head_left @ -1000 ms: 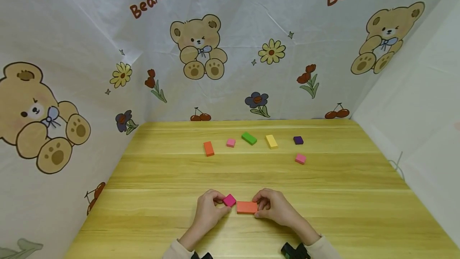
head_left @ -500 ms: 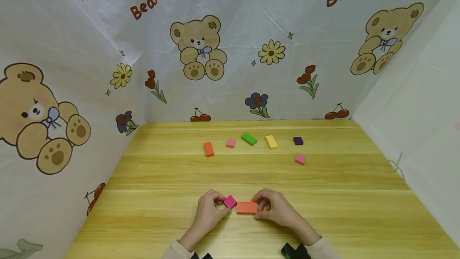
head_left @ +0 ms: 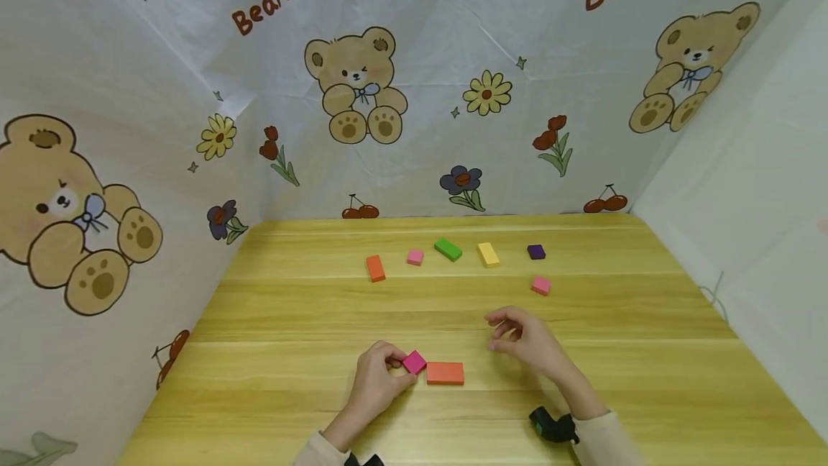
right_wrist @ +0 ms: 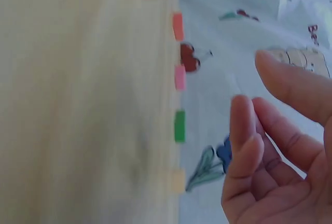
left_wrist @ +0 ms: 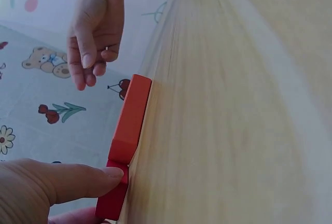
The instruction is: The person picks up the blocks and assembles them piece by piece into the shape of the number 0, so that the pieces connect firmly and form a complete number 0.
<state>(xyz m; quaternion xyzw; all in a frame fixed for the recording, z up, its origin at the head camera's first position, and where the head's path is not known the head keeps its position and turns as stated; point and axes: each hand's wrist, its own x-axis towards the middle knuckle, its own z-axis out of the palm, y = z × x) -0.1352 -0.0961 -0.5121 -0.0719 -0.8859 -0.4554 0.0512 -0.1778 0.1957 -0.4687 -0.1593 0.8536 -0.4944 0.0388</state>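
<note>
My left hand point(head_left: 378, 378) pinches a magenta block point(head_left: 415, 362) between thumb and fingers near the front of the table. The block is turned cornerwise, and its right corner meets the left end of an orange-red rectangular block point(head_left: 445, 373). In the left wrist view, the thumb lies on the magenta block point(left_wrist: 113, 203) and the orange-red block point(left_wrist: 130, 120) adjoins it. My right hand point(head_left: 527, 340) hovers over the table, right of and beyond the orange-red block. Its fingers are loosely bent with nothing between them, as the right wrist view also shows.
Along the back of the wooden table point(head_left: 310, 308) lie an orange block point(head_left: 376, 268), a pink block point(head_left: 415, 257), a green block point(head_left: 448, 249), a yellow block point(head_left: 488, 255) and a dark purple block point(head_left: 536, 252). Another pink block point(head_left: 540, 285) sits nearer. Printed cloth walls enclose the table.
My right hand has let go of the orange-red block and moved away, up and to the right. The left hand stays on the magenta block, and the blocks have hardly moved.
</note>
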